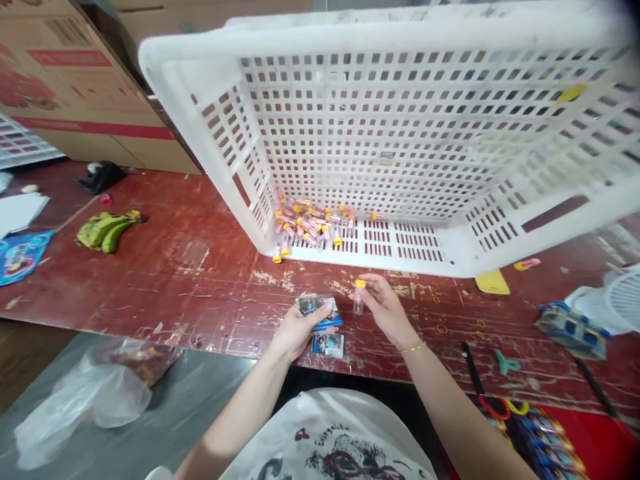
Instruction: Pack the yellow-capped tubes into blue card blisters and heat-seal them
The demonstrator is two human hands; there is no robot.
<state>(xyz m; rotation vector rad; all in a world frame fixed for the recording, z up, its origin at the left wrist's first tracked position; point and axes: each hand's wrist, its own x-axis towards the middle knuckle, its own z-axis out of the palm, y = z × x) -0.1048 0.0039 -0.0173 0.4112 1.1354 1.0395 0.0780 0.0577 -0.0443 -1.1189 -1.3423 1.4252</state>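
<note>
My left hand [299,327] is closed around a small stack of blue printed packets [317,312], thumb on top. Just below it, another blue-and-white packet [329,345] lies on the red table. Between thumb and fingers of my right hand [384,308] is a small clear tube [358,300] with a yellow cap, held upright just over the tabletop. Beyond both hands a big white plastic crate [430,263] is tipped on its side with its opening toward me. A pile of yellow-capped tubes with pink contents [310,223] lies in its left part.
Green bananas [107,230] and a blue pouch [23,255] lie at left, before a cardboard box [95,87]. At right are a yellow card [493,283], teal scissors [507,362], a taped bundle [573,328] and a white fan [623,300]. A plastic bag [85,400] lies lower left.
</note>
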